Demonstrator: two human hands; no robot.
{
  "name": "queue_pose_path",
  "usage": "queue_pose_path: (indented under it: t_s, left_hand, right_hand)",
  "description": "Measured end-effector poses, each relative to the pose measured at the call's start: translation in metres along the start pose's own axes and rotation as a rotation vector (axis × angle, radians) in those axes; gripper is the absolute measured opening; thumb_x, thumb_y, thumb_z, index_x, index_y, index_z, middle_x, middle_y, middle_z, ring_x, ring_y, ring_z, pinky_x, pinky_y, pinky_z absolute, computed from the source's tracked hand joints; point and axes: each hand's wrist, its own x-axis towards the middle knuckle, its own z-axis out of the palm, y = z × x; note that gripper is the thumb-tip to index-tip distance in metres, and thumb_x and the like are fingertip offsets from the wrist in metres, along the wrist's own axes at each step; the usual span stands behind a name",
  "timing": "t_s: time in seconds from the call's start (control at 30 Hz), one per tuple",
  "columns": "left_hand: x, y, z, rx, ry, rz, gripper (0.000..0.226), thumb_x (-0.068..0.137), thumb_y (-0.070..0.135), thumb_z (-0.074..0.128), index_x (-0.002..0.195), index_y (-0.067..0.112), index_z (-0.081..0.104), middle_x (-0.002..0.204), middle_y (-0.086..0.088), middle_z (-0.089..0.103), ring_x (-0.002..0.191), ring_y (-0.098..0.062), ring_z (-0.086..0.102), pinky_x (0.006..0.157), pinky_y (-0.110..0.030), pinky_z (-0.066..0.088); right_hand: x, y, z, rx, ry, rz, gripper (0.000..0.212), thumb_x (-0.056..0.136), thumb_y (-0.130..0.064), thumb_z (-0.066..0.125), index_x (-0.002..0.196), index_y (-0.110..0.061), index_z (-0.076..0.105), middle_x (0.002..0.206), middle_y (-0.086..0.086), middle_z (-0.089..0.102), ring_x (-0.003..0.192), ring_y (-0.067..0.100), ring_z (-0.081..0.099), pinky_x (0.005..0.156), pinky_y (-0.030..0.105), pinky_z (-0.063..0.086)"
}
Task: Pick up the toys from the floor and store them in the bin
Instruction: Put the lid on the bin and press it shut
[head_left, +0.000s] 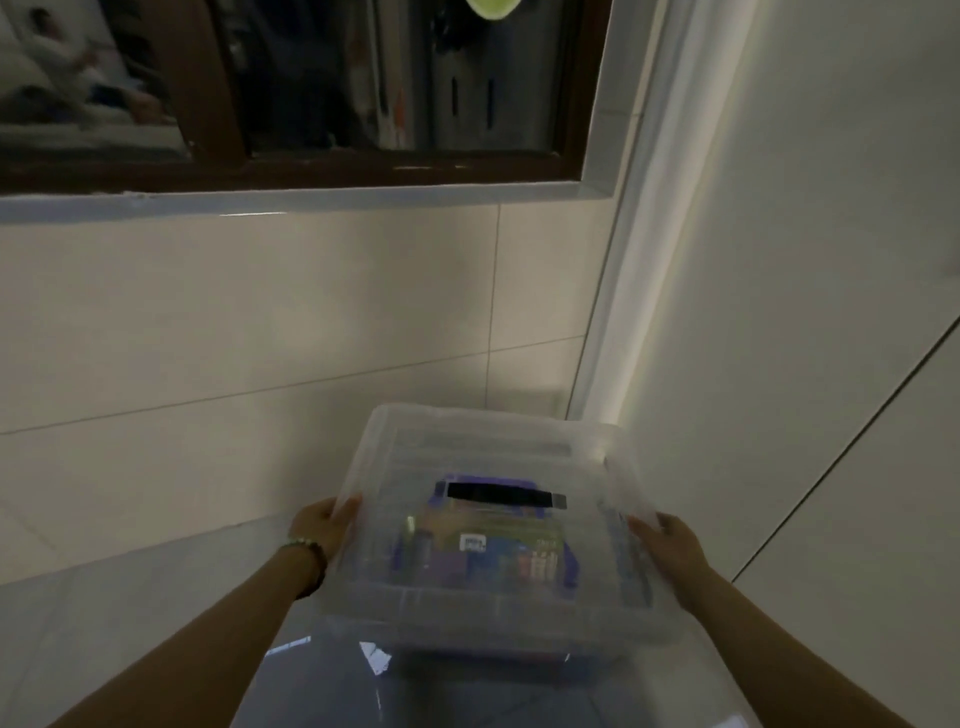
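Note:
A clear plastic bin (483, 447) with a see-through lid sits low in front of me, close to the corner of the room. Through the lid I see colourful toys (493, 545), mostly purple, blue and green, with a black strip across them. My left hand (324, 525) grips the bin's left edge; a beaded bracelet and a dark band circle that wrist. My right hand (670, 540) holds the bin's right edge. Both arms reach forward from the bottom of the view. Whether the bin rests on the floor or is lifted, I cannot tell.
A tiled wall (260, 338) stands right behind the bin, with a dark-framed window (311, 166) above it. A white panel wall (805, 260) closes the right side. Glossy floor (130, 623) spreads out below my arms.

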Motion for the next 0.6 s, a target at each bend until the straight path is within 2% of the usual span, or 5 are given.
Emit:
queue_pose_path:
  t_s: [0.13,0.27,0.37,0.5,0.6]
  left_hand:
    - [0.003,-0.028,0.023,0.045,0.008,-0.012,0.043,0.094,0.033,0.048,0.114,-0.002,0.061,0.11,-0.023,0.063,0.09,-0.027,0.054,0.079,-0.032,0.04]
    - [0.012,-0.046,0.036,0.051,0.042,-0.044,0.043,0.093,0.035,0.049,0.11,-0.002,0.063,0.1,-0.023,0.064,0.083,-0.028,0.055,0.075,-0.035,0.043]
    - [0.023,-0.053,0.039,0.08,0.018,-0.087,0.043,0.094,0.034,0.048,0.114,-0.003,0.061,0.104,-0.025,0.064,0.093,-0.036,0.059,0.082,-0.042,0.047]
    - [0.032,-0.058,0.043,0.102,-0.005,-0.105,0.044,0.094,0.032,0.049,0.112,-0.005,0.061,0.105,-0.027,0.063,0.098,-0.039,0.058,0.086,-0.044,0.047]
    - [0.034,-0.056,0.042,0.098,-0.024,-0.132,0.045,0.093,0.031,0.051,0.112,-0.009,0.059,0.109,-0.027,0.062,0.101,-0.039,0.057,0.087,-0.041,0.045]
  right_hand:
    - [0.006,0.022,0.008,-0.056,-0.012,-0.005,0.031,0.093,-0.014,0.05,0.123,-0.004,0.055,0.114,0.022,0.06,0.098,0.031,0.058,0.091,0.044,0.049]
    - [0.015,0.032,0.017,-0.062,-0.024,-0.012,0.029,0.094,-0.018,0.051,0.12,-0.006,0.057,0.111,0.019,0.061,0.099,0.031,0.059,0.091,0.045,0.05]
    - [0.023,0.045,0.028,-0.113,-0.007,0.012,0.033,0.094,-0.019,0.051,0.122,-0.002,0.056,0.116,0.02,0.06,0.103,0.032,0.056,0.087,0.035,0.044]
    - [0.032,0.06,0.04,-0.107,-0.024,0.052,0.033,0.094,-0.022,0.051,0.121,-0.003,0.056,0.114,0.02,0.061,0.1,0.035,0.058,0.092,0.048,0.049]
    - [0.037,0.06,0.041,-0.095,-0.026,0.077,0.034,0.094,-0.021,0.052,0.122,-0.003,0.056,0.114,0.02,0.061,0.1,0.035,0.058,0.091,0.047,0.049]
